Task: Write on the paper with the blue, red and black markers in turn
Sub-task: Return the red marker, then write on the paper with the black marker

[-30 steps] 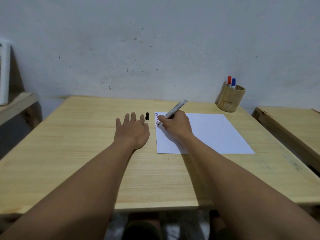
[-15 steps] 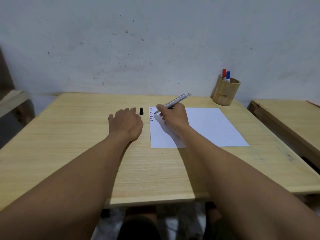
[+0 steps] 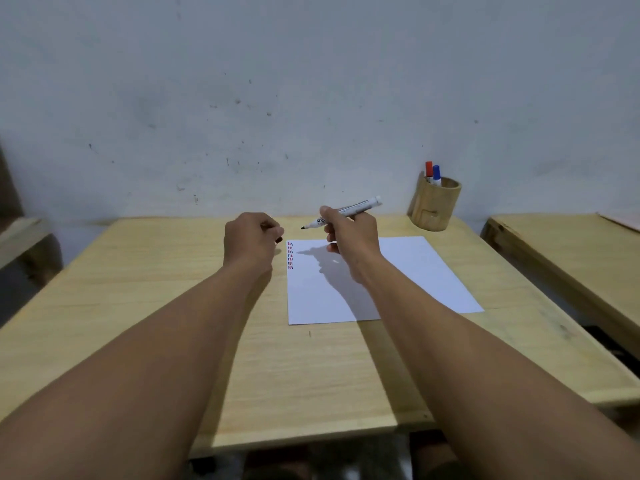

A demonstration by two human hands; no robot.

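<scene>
Since a second ago the right hand [image 3: 349, 237] has lifted the black marker [image 3: 346, 213] off the paper [image 3: 398, 271]; tip bare, pointing toward 9 o'clock. The left hand [image 3: 251, 240] has picked up the cap [image 3: 279, 240] and is closed around it. Marks sit at the paper's upper-left corner. Red and blue markers stand in the holder [image 3: 434, 209] at 2 o'clock on the surface [image 3: 138, 306]. We judge writing finished; capping comes next.

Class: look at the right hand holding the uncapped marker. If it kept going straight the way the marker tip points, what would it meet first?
Most likely the left hand, which holds the black cap. The black marker in the right hand points left toward it, though depth is unclear.
</scene>
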